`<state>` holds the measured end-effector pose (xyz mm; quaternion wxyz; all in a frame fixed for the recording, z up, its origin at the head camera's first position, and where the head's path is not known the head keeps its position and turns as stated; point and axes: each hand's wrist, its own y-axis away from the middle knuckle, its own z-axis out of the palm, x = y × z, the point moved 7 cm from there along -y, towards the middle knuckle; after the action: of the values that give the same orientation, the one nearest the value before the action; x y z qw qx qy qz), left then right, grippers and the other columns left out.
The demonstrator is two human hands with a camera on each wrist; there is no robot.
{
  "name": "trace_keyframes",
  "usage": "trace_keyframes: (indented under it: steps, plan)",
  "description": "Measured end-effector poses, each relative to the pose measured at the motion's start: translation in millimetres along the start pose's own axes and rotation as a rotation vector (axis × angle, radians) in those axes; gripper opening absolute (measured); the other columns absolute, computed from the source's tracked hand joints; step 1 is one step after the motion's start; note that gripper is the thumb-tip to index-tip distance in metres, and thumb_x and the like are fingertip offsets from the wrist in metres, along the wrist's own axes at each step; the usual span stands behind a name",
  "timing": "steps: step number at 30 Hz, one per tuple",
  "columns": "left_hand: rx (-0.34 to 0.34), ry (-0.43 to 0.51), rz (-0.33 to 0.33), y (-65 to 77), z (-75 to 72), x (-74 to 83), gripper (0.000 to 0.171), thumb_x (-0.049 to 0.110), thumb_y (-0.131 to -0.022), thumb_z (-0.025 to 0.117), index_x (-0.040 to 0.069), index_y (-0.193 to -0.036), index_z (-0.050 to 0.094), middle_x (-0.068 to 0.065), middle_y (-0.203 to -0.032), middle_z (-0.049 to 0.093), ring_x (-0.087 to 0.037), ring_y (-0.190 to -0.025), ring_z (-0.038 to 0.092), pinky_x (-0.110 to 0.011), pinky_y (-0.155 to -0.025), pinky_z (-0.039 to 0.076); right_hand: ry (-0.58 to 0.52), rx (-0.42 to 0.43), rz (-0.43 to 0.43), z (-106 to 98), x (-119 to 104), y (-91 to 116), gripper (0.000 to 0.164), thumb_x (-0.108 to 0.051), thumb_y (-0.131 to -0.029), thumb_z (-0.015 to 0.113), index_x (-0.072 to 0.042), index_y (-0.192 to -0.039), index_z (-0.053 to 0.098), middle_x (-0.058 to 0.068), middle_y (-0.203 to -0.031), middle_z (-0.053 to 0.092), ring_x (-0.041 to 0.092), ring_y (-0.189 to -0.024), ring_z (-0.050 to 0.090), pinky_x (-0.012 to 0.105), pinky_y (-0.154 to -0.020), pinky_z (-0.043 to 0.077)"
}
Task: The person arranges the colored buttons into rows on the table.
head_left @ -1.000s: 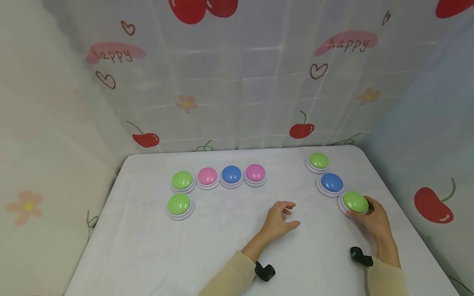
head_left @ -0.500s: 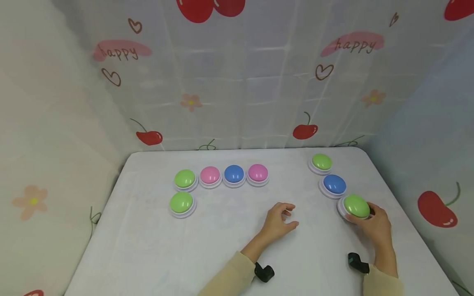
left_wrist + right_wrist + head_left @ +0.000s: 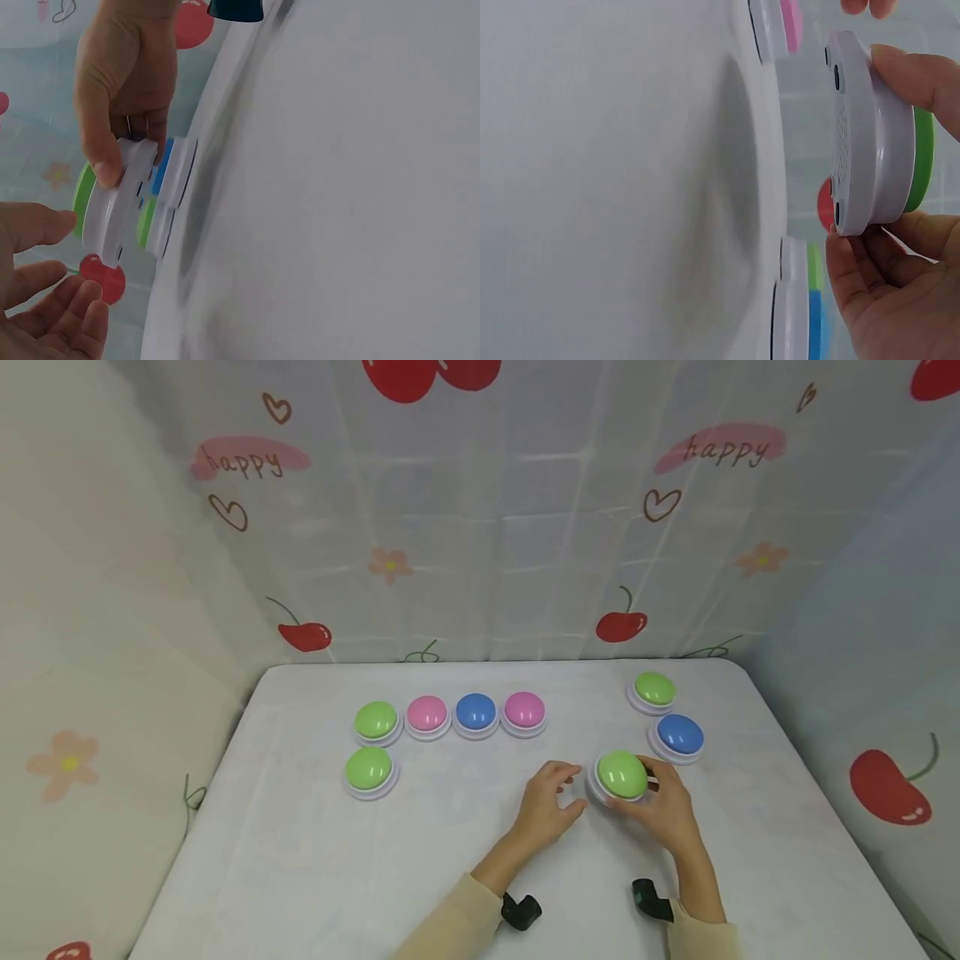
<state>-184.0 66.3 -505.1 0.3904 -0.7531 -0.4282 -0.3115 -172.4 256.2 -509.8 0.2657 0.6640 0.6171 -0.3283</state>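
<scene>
Held button (image 3: 622, 774): green dome, white base. Other buttons (image 3: 476, 713): green, blue, pink domes, white bases. Table (image 3: 315, 868) white. Backdrop (image 3: 517, 552) pale, printed with red cherries (image 3: 621, 627), orange flowers (image 3: 390, 565), brown hearts (image 3: 662, 506), pink "happy" patches (image 3: 251, 457). Sleeves (image 3: 453, 918) beige, wrist cameras (image 3: 521, 912) black.

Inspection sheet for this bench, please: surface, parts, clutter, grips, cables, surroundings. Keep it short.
Surface: white table, rounded far corners.
Parts: eight domed buttons. Held green button is off the table. Left green button, left pink button, left blue button, right pink button side by side; near green button in front. Far green button and right blue button at right.
Clutter: nothing seen.
Grips: right grip holds a button; left grip beside it, holding nothing.
Cables: nothing seen.
Surroundings: printed sheeting behind and both sides.
</scene>
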Motion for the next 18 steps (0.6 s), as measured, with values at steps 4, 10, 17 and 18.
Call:
trace_keyframes:
  steps: [4, 10, 17, 18]
  plan:
    - [0.031, 0.003, -0.026, 0.7, -19.9, -5.8, 0.045, 0.006, -0.079, 0.077, -0.001, -0.121, 0.064, -0.01, -0.114, 0.063, -0.019, -0.1, 0.063, -0.02, -0.083, 0.055, -0.048, -0.039, -0.036, 23, -19, -6, 0.084, -0.018, -0.069, 0.088, 0.005, -0.136, 0.045, 0.023, -0.133, 0.049, 0.041, -0.12, 0.052, 0.055, -0.103, 0.045]
    - [0.098, -0.009, -0.117, 6.1, -58.4, -24.7, 0.046, 0.001, -0.075, 0.078, -0.004, -0.119, 0.065, -0.014, -0.114, 0.063, -0.025, -0.099, 0.064, -0.03, -0.082, 0.057, -0.097, -0.097, -0.073, 60, -51, -13, 0.083, -0.02, -0.067, 0.09, 0.001, -0.135, 0.049, 0.019, -0.133, 0.052, 0.038, -0.119, 0.054, 0.054, -0.103, 0.047]
    - [0.167, -0.073, -0.206, 22.9, -102.2, -42.3, 0.04, -0.001, -0.073, 0.077, -0.002, -0.112, 0.069, -0.013, -0.106, 0.066, -0.024, -0.095, 0.064, -0.031, -0.079, 0.057, -0.096, -0.129, -0.159, 103, -88, -21, 0.081, -0.021, -0.063, 0.091, -0.002, -0.132, 0.052, 0.016, -0.129, 0.055, 0.032, -0.117, 0.056, 0.049, -0.1, 0.05]
    - [0.183, -0.078, -0.221, 25.9, -107.6, -44.8, 0.039, -0.001, -0.073, 0.077, -0.003, -0.111, 0.07, -0.013, -0.106, 0.066, -0.024, -0.095, 0.064, -0.031, -0.079, 0.057, -0.1, -0.132, -0.171, 109, -92, -22, 0.081, -0.021, -0.063, 0.091, -0.002, -0.132, 0.052, 0.015, -0.128, 0.056, 0.031, -0.116, 0.056, 0.048, -0.1, 0.051]
